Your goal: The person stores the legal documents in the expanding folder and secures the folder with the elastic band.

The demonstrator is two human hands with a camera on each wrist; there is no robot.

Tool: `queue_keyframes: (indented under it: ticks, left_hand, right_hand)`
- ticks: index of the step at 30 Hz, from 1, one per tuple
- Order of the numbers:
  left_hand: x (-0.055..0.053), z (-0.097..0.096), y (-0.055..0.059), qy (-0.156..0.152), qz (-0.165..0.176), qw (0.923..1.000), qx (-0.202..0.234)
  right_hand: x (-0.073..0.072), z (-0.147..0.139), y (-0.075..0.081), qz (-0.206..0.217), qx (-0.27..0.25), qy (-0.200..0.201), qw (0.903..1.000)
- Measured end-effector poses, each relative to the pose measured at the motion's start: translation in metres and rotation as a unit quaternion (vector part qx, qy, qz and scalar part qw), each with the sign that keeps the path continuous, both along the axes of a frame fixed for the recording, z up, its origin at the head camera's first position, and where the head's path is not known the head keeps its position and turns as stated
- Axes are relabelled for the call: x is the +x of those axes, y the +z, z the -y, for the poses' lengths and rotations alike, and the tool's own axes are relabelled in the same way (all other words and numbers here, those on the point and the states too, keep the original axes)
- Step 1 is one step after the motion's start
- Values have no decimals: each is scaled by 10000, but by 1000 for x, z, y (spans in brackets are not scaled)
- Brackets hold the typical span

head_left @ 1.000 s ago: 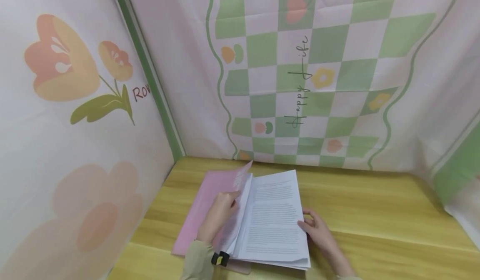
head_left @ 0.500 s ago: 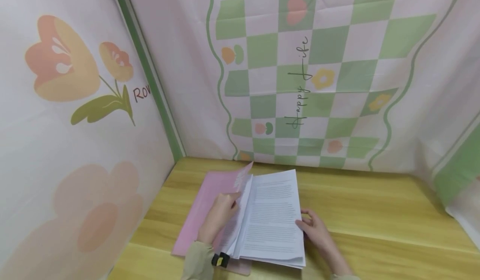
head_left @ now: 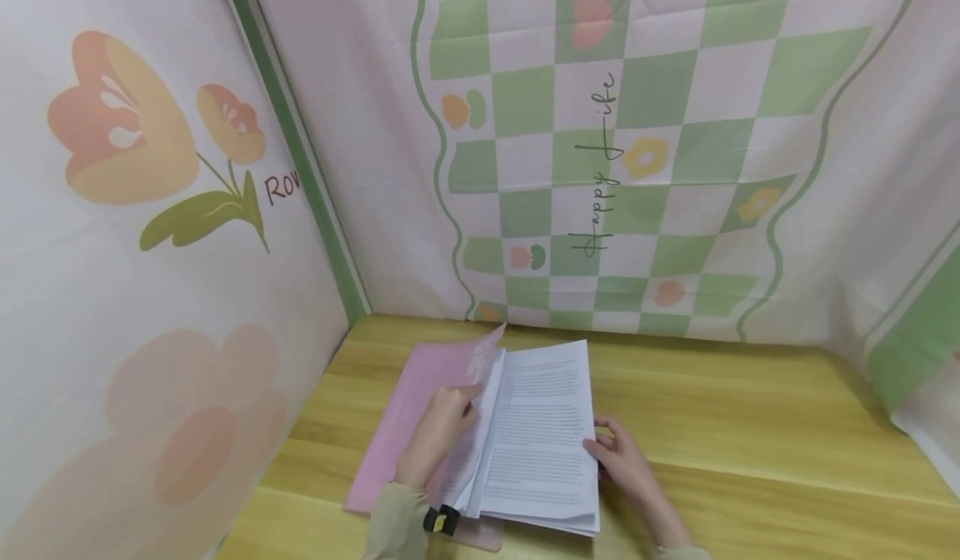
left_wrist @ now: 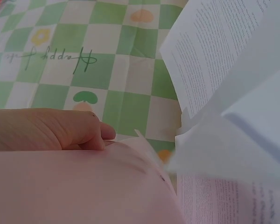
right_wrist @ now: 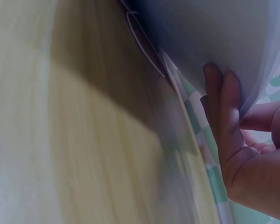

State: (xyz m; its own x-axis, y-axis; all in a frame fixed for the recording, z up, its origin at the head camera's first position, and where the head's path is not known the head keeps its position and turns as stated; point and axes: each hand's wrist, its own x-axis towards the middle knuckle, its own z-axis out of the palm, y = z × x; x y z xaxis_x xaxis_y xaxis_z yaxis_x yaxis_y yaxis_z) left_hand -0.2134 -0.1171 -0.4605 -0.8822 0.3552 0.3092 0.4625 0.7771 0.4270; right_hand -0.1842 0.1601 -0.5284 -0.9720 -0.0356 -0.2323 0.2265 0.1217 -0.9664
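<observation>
A pink folder (head_left: 397, 414) lies spread on the table, with a thick stack of printed sheets (head_left: 536, 435) opened over it. My left hand (head_left: 441, 427) is on the folder's left side, and its curled fingers hold the edge of the pink cover (left_wrist: 74, 186) in the left wrist view. Some printed pages lean beside that hand. At the stack's right edge, my right hand (head_left: 624, 462) pinches the sheets, thumb on top. The right wrist view has its fingers (right_wrist: 229, 98) against the underside of the raised pages (right_wrist: 210, 37).
The wood-grain table (head_left: 750, 427) extends to the right of the papers. A green-and-white checked curtain (head_left: 630, 210) hangs along the back edge, and a flowered curtain (head_left: 187, 293) closes off the left. A black band (head_left: 441, 520) circles the left wrist.
My right hand has moved slightly left, bringing the right edge of the sheets inward with it. The left hand and the pink folder have stayed in place.
</observation>
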Motion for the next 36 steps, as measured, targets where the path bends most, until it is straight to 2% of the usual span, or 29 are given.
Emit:
queue_keyframes:
  ticks: [15, 36]
  left_hand:
    - [1, -2, 3, -5, -85, 9999, -54]
    - [2, -4, 2, -95, -46, 9999, -23]
  right_hand:
    - [2, 9, 2, -101, -87, 66, 9999]
    - [-5, 30, 0, -108, -60, 119, 9999]
